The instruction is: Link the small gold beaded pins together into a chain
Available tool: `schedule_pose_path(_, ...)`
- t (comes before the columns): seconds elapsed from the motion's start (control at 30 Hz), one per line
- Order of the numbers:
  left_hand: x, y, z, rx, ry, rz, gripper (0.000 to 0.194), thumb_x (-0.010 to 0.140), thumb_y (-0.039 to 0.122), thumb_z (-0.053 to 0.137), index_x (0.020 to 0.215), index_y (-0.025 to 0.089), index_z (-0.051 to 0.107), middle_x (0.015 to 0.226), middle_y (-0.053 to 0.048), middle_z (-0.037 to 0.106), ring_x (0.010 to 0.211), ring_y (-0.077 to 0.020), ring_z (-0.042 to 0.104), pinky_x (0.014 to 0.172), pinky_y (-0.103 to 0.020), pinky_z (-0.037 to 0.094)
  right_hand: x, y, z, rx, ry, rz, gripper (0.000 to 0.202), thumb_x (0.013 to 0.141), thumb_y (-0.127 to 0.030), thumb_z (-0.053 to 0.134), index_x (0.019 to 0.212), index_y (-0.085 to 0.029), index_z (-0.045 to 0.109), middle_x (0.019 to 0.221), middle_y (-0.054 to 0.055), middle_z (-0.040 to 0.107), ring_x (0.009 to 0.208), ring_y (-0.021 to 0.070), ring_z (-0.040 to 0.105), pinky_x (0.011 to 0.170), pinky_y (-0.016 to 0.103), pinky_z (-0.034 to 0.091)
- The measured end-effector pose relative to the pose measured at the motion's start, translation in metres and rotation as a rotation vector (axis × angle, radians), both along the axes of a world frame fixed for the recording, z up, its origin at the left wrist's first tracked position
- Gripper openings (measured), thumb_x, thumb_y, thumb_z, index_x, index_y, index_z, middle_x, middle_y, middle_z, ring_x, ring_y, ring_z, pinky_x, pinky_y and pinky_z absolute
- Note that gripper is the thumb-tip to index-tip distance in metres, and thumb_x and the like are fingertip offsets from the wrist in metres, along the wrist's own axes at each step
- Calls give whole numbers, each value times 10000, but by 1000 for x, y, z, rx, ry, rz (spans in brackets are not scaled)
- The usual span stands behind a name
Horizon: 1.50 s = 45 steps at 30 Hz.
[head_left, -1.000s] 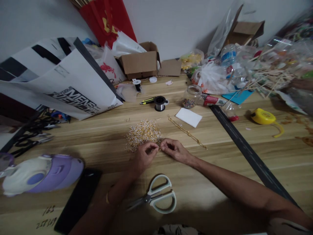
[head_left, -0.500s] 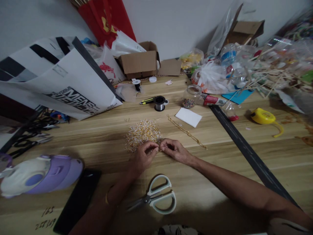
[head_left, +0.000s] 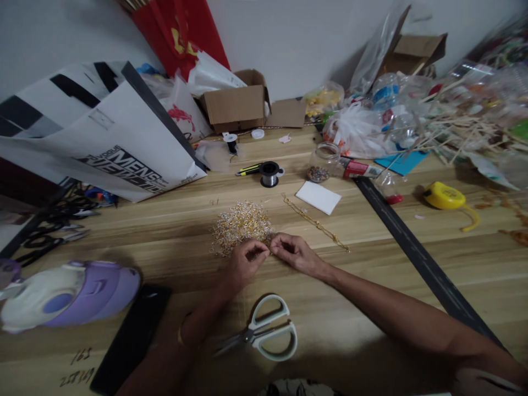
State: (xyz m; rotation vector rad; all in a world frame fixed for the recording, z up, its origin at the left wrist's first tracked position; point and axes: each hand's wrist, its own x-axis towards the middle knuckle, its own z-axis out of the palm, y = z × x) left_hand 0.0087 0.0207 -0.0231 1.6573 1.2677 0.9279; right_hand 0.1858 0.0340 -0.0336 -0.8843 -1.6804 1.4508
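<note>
At the near edge of a pile of small gold and silver metal pieces [head_left: 241, 223], my two hands meet fingertip to fingertip. My left hand [head_left: 246, 261] pinches thumb against forefinger, and a fine thread seems to hang below it. Pinched likewise, my right hand [head_left: 295, 253] touches the left at the tips. Whatever lies between the fingers is too small to make out. A gold chain [head_left: 315, 223] stretches over the wood to the right of the pile. White-handled scissors [head_left: 264, 330] lie partly open, nearer to me.
Behind the pile are a wire spool [head_left: 269, 175], a cutter knife [head_left: 248, 170], a bead jar [head_left: 319, 165] and a white card [head_left: 318, 197]. A yellow tape measure [head_left: 445, 196] lies right. At left are a black phone [head_left: 132, 335], a purple-white bottle [head_left: 78, 297] and a large paper bag [head_left: 107, 137].
My left fingers have shifted very slightly against the right ones. My right hand and the things on the table stay in place.
</note>
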Motion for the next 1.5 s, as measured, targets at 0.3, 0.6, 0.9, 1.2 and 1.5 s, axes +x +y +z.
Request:
schedule_pose_path(0.3, 0, 0, -1, 147, 63, 7, 64, 742, 179, 587, 683, 166, 611, 661, -17, 621, 650, -133, 575, 613, -227, 452, 1, 1, -2, 4, -11, 14, 288, 848, -429, 543, 790, -148, 551, 654, -12, 453, 603, 110, 389, 540, 221, 310)
schedule_pose_path(0.6, -1, -6, 1, 552, 233, -79, 113, 788, 108, 551, 728, 187, 604, 846, -63, 627, 856, -166, 570, 798, -306, 457, 0, -1, -3, 15, -9, 31, 270, 860, -406, 527, 776, -149, 529, 640, -22, 420, 592, 107, 362, 533, 223, 279)
schedule_pose_path(0.9, 1, -3, -4, 533, 117, -74, 120, 779, 94, 548, 697, 175, 582, 739, -41, 647, 736, -138, 603, 712, -263, 476, 1, -1, -2, 3, -16, 43, 267, 849, -402, 544, 772, -146, 535, 640, -22, 427, 587, 106, 365, 538, 223, 280)
schedule_pose_path(1.2, -1, 0, -6, 41, -52, 39, 13, 706, 148, 622, 704, 155, 611, 682, -23, 647, 660, -133, 611, 637, -225, 481, -2, -1, -2, -11, 13, -16, 295, 829, -434, 567, 763, -148, 543, 635, -24, 432, 583, 105, 380, 534, 219, 291)
schedule_pose_path(1.5, -1, 1, -4, -123, -186, 31, 79, 671, 168, 650, 684, 142, 577, 666, -9, 615, 648, -114, 595, 625, -209, 470, -2, -1, -4, 33, -16, -34, 223, 826, -354, 582, 783, -135, 579, 639, -26, 435, 583, 100, 380, 533, 215, 293)
